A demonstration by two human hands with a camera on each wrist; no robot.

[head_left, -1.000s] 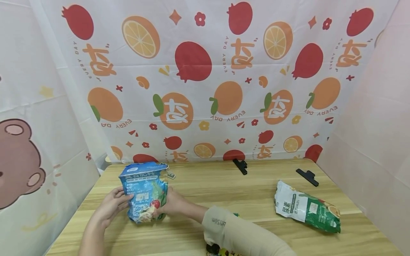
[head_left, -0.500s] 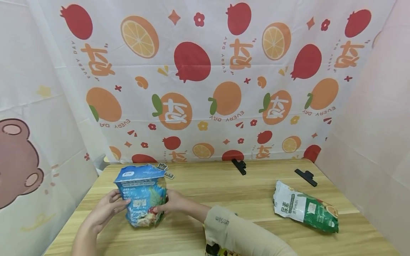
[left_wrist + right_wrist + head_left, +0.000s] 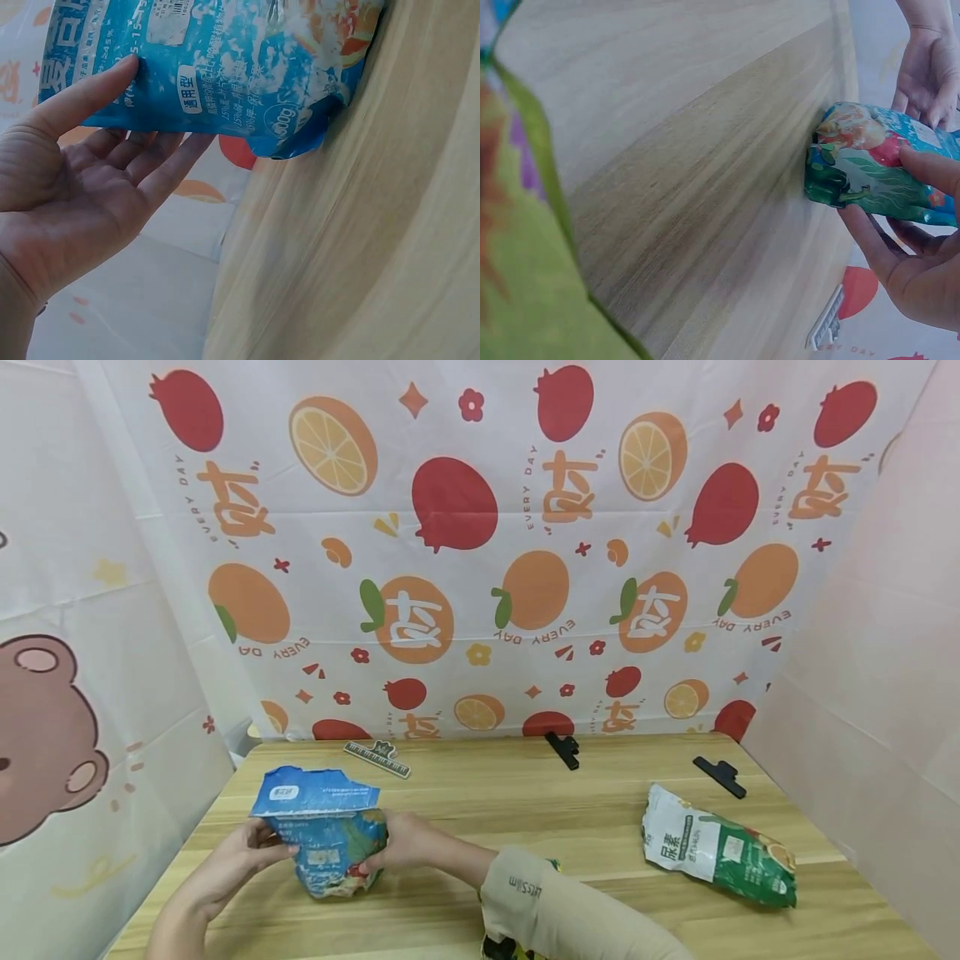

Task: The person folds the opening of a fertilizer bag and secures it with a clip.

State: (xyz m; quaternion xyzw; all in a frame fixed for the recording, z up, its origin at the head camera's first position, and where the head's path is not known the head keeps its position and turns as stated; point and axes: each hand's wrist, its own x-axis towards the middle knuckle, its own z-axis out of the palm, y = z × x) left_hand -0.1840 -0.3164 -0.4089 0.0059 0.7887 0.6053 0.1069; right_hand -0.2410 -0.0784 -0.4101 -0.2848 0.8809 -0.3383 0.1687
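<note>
Clearly, the head view puts the blue bag [image 3: 327,839] at the table's [image 3: 480,793] left, top bent forward; if unsealed, squeezing could spill it. Left wrist: left hand [image 3: 94,184] pinches one edge; loosening might drop it. Right wrist: right hand [image 3: 926,274] pinches the other.

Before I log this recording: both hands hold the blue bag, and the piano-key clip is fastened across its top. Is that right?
Not quite: the piano-key clip isn't on the blue bag; the head view shows it lying on the table behind, apart from the bag. The rest stands: the left hand and right hand both hold the bag.
</note>
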